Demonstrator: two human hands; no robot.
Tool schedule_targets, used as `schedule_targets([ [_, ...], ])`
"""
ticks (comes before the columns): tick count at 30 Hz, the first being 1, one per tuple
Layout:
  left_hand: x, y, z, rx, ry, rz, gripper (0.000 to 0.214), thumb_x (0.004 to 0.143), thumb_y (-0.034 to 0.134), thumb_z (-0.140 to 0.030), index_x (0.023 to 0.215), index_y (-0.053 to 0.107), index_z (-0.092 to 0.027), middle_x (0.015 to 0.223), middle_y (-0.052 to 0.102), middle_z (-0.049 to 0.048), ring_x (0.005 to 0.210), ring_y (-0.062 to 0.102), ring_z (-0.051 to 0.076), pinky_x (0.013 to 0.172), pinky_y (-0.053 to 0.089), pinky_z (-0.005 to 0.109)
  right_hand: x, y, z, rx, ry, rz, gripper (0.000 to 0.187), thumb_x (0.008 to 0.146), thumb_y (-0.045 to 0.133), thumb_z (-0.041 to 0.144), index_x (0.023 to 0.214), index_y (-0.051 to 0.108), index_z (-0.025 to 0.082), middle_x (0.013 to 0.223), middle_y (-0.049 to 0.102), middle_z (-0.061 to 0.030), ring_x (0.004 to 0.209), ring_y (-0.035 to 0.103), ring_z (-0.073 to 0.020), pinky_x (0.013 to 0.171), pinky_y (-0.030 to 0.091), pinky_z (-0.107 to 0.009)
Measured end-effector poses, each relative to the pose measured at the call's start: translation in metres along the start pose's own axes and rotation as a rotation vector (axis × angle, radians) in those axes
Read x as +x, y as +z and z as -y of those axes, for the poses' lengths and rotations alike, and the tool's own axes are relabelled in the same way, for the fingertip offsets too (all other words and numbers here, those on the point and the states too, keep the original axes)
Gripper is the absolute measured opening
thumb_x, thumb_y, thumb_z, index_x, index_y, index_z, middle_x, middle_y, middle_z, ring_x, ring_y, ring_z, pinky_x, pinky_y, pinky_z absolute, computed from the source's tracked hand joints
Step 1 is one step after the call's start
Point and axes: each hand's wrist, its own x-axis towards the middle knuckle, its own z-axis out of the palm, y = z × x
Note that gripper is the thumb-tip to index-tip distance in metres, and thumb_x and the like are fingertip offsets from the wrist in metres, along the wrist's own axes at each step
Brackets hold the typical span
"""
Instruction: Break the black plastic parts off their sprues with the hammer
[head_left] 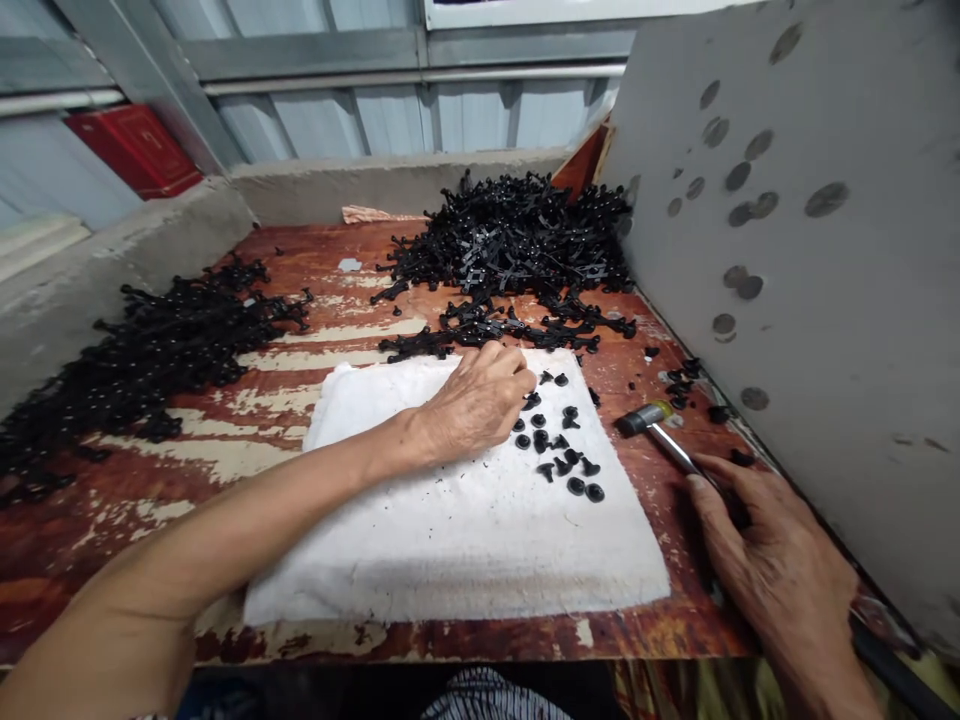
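My left hand reaches across the white cloth, its fingers curled together near the far edge. Whatever sits between those fingertips is hidden from view. Just right of it, several small black round-headed plastic pieces lie scattered on the cloth, some upright and some on their sides. At the right of the table my right hand is closed round the handle of a small hammer. The hammer has a metal shaft and a head with one black and one yellow end, which points away to the left.
A large heap of black plastic link parts lies at the back, with another pile at the left. Loose black pieces sit by a grey spotted panel on the right. The wooden tabletop has worn red paint.
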Motion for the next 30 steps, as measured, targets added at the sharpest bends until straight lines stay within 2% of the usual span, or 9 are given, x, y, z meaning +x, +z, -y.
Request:
schedule_targets([
  [4, 0.011, 0.001, 0.002, 0.025, 0.02, 0.048, 0.02, 0.088, 0.041, -0.014, 0.086, 0.06, -0.017, 0.1, 0.054, 0.0095, 0.098, 0.045, 0.023, 0.081, 0.04, 0.037, 0.0, 0.001, 0.0, 0.011, -0.015, -0.024, 0.047, 0.095, 0.034, 0.047, 0.102, 0.068, 0.016, 0.089, 0.069, -0.0102, 0.078, 0.066, -0.0275, 0.068, 0.05, -0.038],
  [10, 0.019, -0.002, 0.0, 0.025, 0.024, 0.114, 0.017, 0.083, 0.041, -0.008, 0.077, 0.054, -0.018, 0.095, 0.053, 0.0091, 0.094, 0.045, 0.023, 0.078, 0.04, 0.037, -0.001, 0.0, 0.0, 0.02, -0.025, -0.026, 0.047, 0.096, 0.033, 0.047, 0.103, 0.067, 0.016, 0.089, 0.069, -0.0104, 0.078, 0.066, -0.0277, 0.067, 0.049, -0.037],
  [14, 0.019, -0.001, 0.001, 0.001, 0.046, 0.104, 0.017, 0.082, 0.04, -0.007, 0.073, 0.05, -0.018, 0.096, 0.054, 0.009, 0.093, 0.045, 0.022, 0.08, 0.041, 0.037, -0.001, 0.0, -0.001, 0.015, -0.024, -0.039, 0.047, 0.096, 0.033, 0.047, 0.101, 0.068, 0.016, 0.089, 0.069, -0.0103, 0.077, 0.066, -0.0276, 0.066, 0.049, -0.037],
  [17, 0.015, -0.003, 0.003, -0.005, 0.064, 0.07, 0.017, 0.079, 0.04, -0.004, 0.077, 0.051, -0.017, 0.099, 0.055, 0.0097, 0.094, 0.046, 0.021, 0.083, 0.042, 0.036, -0.001, 0.001, 0.0, 0.018, -0.022, -0.045, 0.047, 0.096, 0.032, 0.047, 0.101, 0.068, 0.016, 0.087, 0.069, -0.01, 0.076, 0.066, -0.0274, 0.065, 0.049, -0.037],
  [21, 0.0, -0.017, 0.001, 0.03, 0.061, -0.026, 0.019, 0.084, 0.038, -0.005, 0.086, 0.055, -0.014, 0.107, 0.058, 0.0122, 0.102, 0.047, 0.022, 0.09, 0.041, 0.038, -0.001, 0.002, -0.001, 0.011, -0.034, -0.053, 0.047, 0.096, 0.032, 0.046, 0.1, 0.068, 0.017, 0.087, 0.069, -0.0091, 0.074, 0.066, -0.0268, 0.063, 0.049, -0.036],
  [24, -0.02, -0.025, 0.0, 0.149, 0.048, -0.078, 0.022, 0.084, 0.039, -0.002, 0.089, 0.058, -0.012, 0.117, 0.058, 0.0144, 0.111, 0.045, 0.026, 0.095, 0.038, 0.042, -0.001, 0.001, -0.001, 0.026, -0.036, -0.066, 0.046, 0.095, 0.033, 0.047, 0.1, 0.068, 0.017, 0.086, 0.069, -0.009, 0.073, 0.066, -0.0259, 0.064, 0.049, -0.036],
  [30, -0.059, -0.015, -0.002, 0.328, 0.059, -0.01, 0.028, 0.081, 0.041, 0.004, 0.09, 0.062, -0.011, 0.122, 0.057, 0.0161, 0.12, 0.043, 0.03, 0.099, 0.035, 0.047, -0.001, 0.001, -0.002, 0.062, -0.024, -0.042, 0.047, 0.094, 0.033, 0.049, 0.099, 0.067, 0.018, 0.089, 0.068, -0.0113, 0.079, 0.066, -0.0298, 0.065, 0.05, -0.04],
])
